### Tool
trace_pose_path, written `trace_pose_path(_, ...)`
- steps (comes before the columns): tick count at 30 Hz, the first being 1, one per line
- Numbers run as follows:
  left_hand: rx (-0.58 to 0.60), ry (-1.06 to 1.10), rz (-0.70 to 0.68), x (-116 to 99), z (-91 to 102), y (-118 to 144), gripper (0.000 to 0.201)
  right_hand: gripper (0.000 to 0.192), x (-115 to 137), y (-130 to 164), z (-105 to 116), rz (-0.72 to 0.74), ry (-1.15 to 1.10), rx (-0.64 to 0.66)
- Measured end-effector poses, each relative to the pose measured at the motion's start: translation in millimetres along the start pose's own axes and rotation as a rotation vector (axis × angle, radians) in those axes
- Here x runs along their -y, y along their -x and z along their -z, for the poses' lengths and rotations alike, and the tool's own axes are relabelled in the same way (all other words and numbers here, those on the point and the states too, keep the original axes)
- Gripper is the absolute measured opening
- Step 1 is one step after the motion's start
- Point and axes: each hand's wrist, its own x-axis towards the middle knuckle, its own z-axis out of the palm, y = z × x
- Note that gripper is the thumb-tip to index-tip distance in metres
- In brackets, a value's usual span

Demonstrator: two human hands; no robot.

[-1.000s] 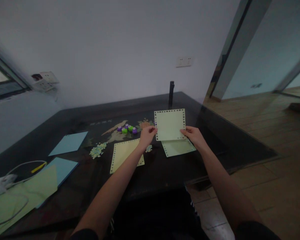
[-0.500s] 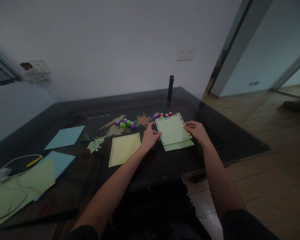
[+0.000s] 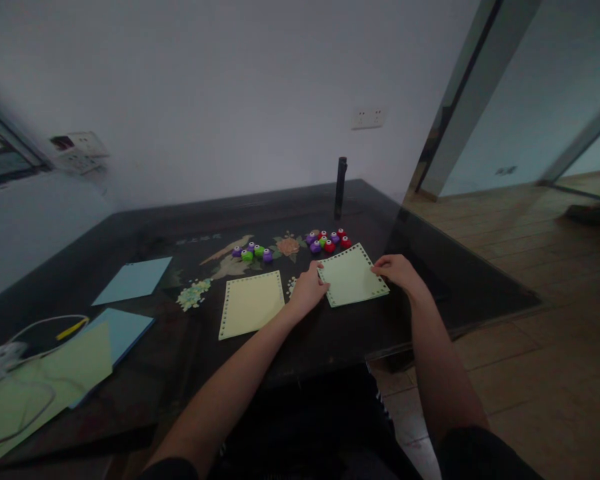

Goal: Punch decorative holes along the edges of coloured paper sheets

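Note:
Pale green sheets of paper (image 3: 354, 277) with a row of punched holes along their edges lie stacked on the dark table, between my hands. My left hand (image 3: 309, 288) pinches the left edge of the stack. My right hand (image 3: 397, 272) grips the right edge between thumb and fingers. Left of my left hand lies a yellowish sheet (image 3: 253, 301), also holed around its border. Just behind the stack sits a cluster of small red, purple and green round pieces (image 3: 329, 246) with white tops.
More purple and green pieces (image 3: 247, 255) stand at the table's middle. A black cylinder (image 3: 341, 188) stands upright near the wall. Blue sheets (image 3: 133, 280), larger green paper (image 3: 55, 373), a white cable and a yellow stick (image 3: 70, 329) occupy the left side.
The upper green sheet, earlier raised and offset from the one beneath, now lies lower and nearly lined up with it. Both hands came down with it, and the pieces behind show more fully.

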Motion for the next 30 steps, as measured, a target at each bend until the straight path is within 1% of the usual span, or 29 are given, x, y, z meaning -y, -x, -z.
trace_pose_path(6, 0.011, -0.020, 0.015, -1.5, 1.2, -0.7, 0.041, 0.008, -2.6, -1.4, -3.0, -0.042, -0.010, 0.036)
trace_pose_path(9, 0.000, -0.030, 0.011, -0.9, 1.2, 0.4, 0.035, 0.009, -2.8, -0.9, -3.1, -0.042, -0.018, 0.024)
trace_pose_path(11, 0.001, -0.050, -0.014, 0.3, 0.8, 1.4, 0.028, 0.009, -2.5, -0.8, -2.6, -0.039, -0.003, 0.006)
trace_pose_path(15, 0.033, -0.119, -0.112, 2.6, -0.9, 3.2, 0.008, 0.010, -1.4, -0.5, -1.2, -0.029, 0.055, -0.027)
trace_pose_path(17, 0.044, -0.135, -0.133, 2.7, -1.5, 3.8, 0.003, 0.011, -0.8, 0.0, -0.9, -0.016, 0.055, -0.036)
trace_pose_path(21, 0.049, -0.127, -0.132, 1.3, -0.6, 4.3, 0.005, 0.012, 0.0, 1.2, -1.6, 0.000, 0.034, -0.034)
trace_pose_path(30, 0.048, -0.113, -0.142, 4.1, -2.3, 2.6, 0.007, 0.011, -0.2, 0.3, -2.3, -0.045, 0.091, -0.008)
